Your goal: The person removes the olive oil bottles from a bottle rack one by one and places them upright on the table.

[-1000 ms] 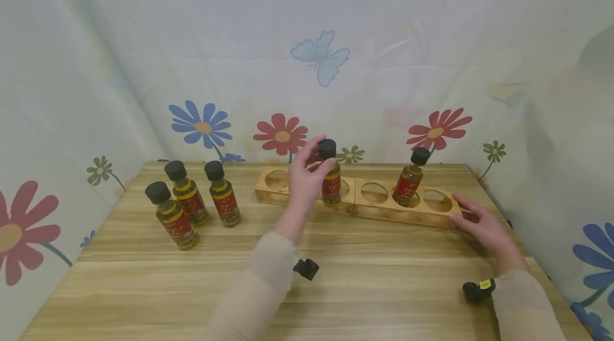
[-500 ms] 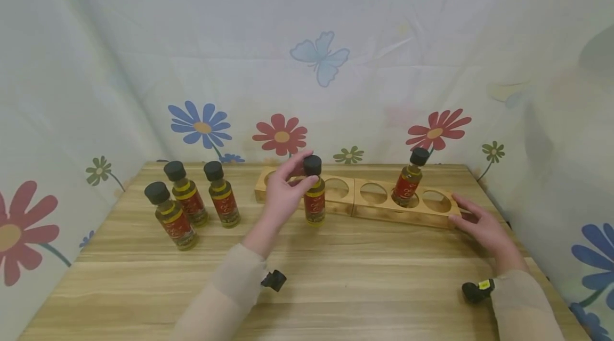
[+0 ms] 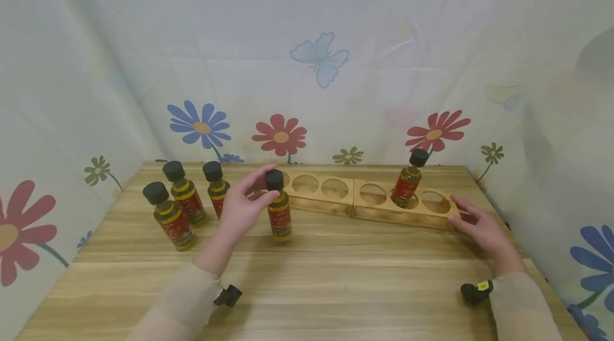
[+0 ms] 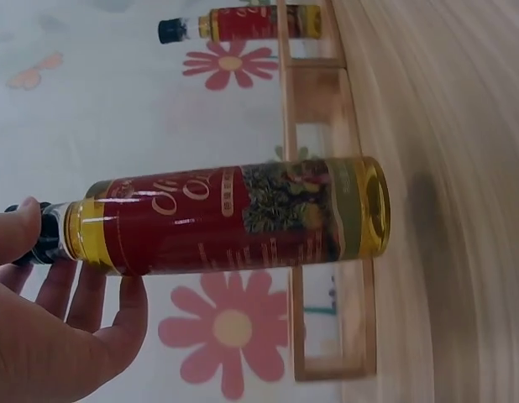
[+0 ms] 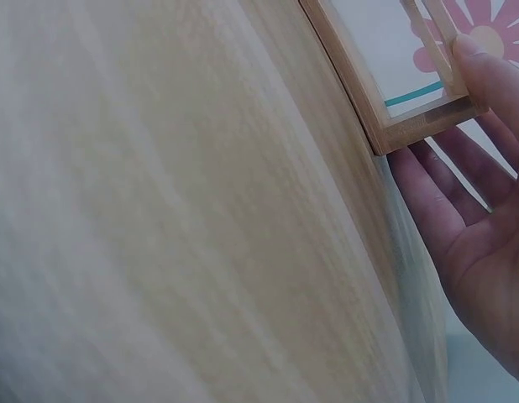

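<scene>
In the head view my left hand (image 3: pixel 243 206) pinches a small olive oil bottle (image 3: pixel 280 218) by its black cap and neck, thumb in front and fingers behind. The left wrist view shows this bottle's red label (image 4: pixel 213 214) close up, with its base above the table and a shadow beneath. My right hand (image 3: pixel 485 229) grips the right end of the long wooden rack (image 3: pixel 408 217), thumb at the near corner, fingers at the far one. One more oil bottle (image 3: pixel 405 184) stands in a round hole of the rack's right half. Several other holes hold nothing.
On the table's left stand three more oil bottles: a front one (image 3: pixel 175 226), one behind it (image 3: pixel 189 200), and one (image 3: pixel 217 189) partly hidden by my left hand. A flowered cloth (image 3: pixel 230 37) hangs behind and beside the wooden table (image 3: pixel 364 282).
My left hand has carried its bottle from over the rack leftward and toward me, lowering it in front of the rack's left part. My right hand has stayed at the rack's end.
</scene>
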Demonstrator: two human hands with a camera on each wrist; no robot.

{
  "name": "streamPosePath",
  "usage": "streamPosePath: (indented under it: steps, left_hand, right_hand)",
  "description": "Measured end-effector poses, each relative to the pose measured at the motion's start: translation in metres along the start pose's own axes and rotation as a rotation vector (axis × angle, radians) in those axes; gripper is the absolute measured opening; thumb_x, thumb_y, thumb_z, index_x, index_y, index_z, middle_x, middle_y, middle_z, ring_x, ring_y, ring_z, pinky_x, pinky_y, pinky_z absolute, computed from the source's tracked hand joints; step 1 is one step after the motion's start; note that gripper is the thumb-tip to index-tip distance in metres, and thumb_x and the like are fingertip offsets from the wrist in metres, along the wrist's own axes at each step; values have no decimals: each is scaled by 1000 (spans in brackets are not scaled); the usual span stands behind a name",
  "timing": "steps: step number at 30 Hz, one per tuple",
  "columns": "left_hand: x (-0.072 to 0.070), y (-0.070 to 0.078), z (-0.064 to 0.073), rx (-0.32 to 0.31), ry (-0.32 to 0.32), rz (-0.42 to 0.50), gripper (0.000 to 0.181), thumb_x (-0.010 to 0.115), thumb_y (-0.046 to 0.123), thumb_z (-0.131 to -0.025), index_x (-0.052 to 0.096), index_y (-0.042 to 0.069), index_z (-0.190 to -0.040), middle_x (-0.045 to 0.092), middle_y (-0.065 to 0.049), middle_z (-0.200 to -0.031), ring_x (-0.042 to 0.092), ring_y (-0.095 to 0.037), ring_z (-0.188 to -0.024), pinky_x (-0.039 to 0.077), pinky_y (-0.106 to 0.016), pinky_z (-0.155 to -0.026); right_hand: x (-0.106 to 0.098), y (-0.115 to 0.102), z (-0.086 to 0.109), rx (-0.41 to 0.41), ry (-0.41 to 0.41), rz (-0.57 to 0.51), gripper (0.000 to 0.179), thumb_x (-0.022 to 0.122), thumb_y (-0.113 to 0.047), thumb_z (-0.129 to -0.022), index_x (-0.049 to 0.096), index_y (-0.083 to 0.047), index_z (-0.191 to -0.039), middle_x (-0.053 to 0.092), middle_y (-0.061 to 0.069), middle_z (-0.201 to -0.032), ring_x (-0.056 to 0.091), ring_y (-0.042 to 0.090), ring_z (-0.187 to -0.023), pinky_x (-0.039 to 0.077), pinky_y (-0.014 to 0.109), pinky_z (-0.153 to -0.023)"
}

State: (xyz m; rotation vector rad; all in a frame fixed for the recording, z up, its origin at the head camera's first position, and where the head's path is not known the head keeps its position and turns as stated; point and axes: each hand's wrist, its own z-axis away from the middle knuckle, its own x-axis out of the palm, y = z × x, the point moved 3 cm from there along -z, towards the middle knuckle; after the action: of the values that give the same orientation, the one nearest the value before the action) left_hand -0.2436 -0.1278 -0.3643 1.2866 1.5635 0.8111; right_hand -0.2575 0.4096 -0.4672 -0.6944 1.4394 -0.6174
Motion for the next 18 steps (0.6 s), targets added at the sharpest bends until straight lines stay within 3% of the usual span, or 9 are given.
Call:
streamPosePath:
  steps: [6, 7, 8, 18]
  left_hand:
    - [-31, -7, 14, -18, 15, -70, 50, 75, 7, -88, 62, 17, -136, 67, -9, -114, 63, -24, -104, 55, -29, -88]
    - [-35, -9, 16, -24, 17, -87, 51, 75, 7, -88, 62, 18, -136, 67, -9, -115, 63, -24, -104, 54, -26, -88]
    - [-40, -10, 19, -26, 20, -102, 51, 76, 8, -88, 62, 18, -136, 68, -9, -114, 63, -24, -104, 53, -25, -87]
    - [-72, -14, 38, 17, 69, -222, 54, 77, 4, -85, 62, 15, -135, 69, -10, -106, 63, -6, -92, 52, -16, -81]
  right_hand:
    - [2, -1, -2, 4, -3, -7, 79, 62, -41, -97, 23, -10, -157, 25, 28, -156, 43, 52, -128, 39, 55, -105]
    - [2, -1, -2, 8, -4, -11, 79, 62, -42, -97, 23, -10, -158, 25, 29, -156, 42, 52, -129, 34, 63, -105]
    - [2, -1, -2, 7, -5, -13, 79, 62, -41, -97, 22, -9, -158, 25, 29, -156, 42, 53, -129, 34, 63, -104]
    - [1, -1, -2, 2, 3, 6, 77, 62, -38, -98, 23, -9, -157, 27, 29, -155, 44, 52, -127, 36, 62, -104]
